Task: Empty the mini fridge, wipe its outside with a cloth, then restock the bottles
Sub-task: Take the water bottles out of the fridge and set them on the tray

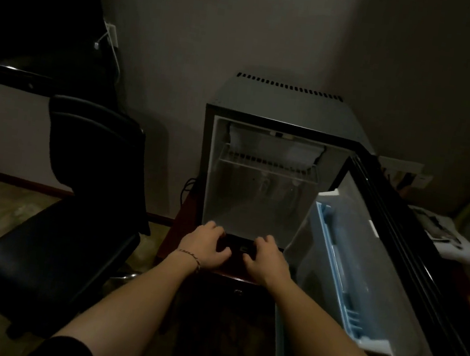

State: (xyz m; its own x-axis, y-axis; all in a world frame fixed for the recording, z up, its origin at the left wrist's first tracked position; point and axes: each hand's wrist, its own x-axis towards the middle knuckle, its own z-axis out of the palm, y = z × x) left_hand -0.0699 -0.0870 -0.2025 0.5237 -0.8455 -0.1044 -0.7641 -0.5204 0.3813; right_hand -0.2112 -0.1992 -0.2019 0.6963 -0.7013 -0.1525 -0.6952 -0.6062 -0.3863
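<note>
Fridge (258,198) door (367,255) open, interior dim, bottles possibly at back (unclear). Left hand (206,247) and right hand (267,260) loose-fingered, holding nothing, at lower front edge. Wiping, restocking remain.

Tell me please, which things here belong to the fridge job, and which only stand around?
Job: mini fridge, its open door, wire shelf, left hand, right hand.

Around: black chair, wall socket, white item behind the door.

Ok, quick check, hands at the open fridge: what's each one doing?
Left hand: open, fingers spread, holding nothing, at the mini fridge front's bottom edge.
Right hand: open, fingers loosely bent, holding nothing.
</note>
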